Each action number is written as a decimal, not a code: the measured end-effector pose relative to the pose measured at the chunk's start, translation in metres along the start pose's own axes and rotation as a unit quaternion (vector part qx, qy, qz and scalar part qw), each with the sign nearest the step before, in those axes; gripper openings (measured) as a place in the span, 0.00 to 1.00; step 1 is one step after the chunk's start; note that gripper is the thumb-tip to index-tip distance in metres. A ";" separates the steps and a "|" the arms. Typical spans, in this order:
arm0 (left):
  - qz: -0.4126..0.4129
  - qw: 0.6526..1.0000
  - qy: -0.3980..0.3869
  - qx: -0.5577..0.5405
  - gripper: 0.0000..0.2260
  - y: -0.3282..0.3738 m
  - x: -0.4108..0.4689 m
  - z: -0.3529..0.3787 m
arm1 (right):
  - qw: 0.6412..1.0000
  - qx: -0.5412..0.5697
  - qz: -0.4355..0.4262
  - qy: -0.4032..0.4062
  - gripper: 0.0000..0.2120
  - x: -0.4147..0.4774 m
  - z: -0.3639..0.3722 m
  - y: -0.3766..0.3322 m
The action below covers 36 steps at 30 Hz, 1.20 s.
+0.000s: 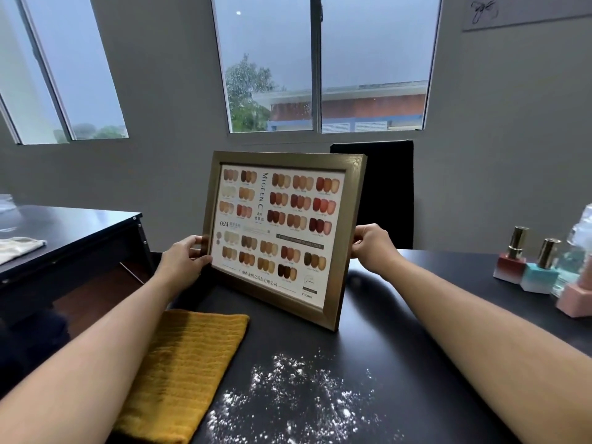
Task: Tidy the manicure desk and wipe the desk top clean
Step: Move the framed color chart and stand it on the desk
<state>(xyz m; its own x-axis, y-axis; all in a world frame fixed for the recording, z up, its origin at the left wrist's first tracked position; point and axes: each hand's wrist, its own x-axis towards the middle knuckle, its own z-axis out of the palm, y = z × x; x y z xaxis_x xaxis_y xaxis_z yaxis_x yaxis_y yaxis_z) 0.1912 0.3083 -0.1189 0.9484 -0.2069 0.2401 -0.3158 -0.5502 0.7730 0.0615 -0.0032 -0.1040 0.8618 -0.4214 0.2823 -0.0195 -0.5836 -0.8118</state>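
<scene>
A gold-framed nail colour chart point(282, 229) stands tilted above the black desk point(416, 331), its lower corner near the desk top. My left hand point(185, 257) grips the frame's left edge and my right hand point(373, 243) grips its right edge. A folded mustard-yellow cloth point(179, 373) lies on the desk under my left forearm. White powder point(298, 395) is scattered over the desk's near middle.
Three nail polish bottles, red point(511, 261), teal point(541, 270) and pink point(575, 299), stand at the right by a clear plastic bottle point(581, 241). A black chair point(384, 193) is behind the desk. A second dark table point(73, 232) with a pale cloth point(19, 248) stands at the left.
</scene>
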 end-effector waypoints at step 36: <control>-0.043 0.998 0.043 0.007 0.20 0.009 -0.036 -0.012 | 0.985 0.143 -0.086 -0.038 0.02 -0.086 -0.020 -0.005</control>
<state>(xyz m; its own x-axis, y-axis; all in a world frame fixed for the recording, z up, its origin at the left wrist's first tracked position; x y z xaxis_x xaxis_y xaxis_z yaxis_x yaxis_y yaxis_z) 0.1545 0.3203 -0.1139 0.9706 -0.0893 0.2237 -0.2337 -0.5747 0.7843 -0.0226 0.0225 -0.1142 0.8758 -0.2728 0.3981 0.2650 -0.4176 -0.8691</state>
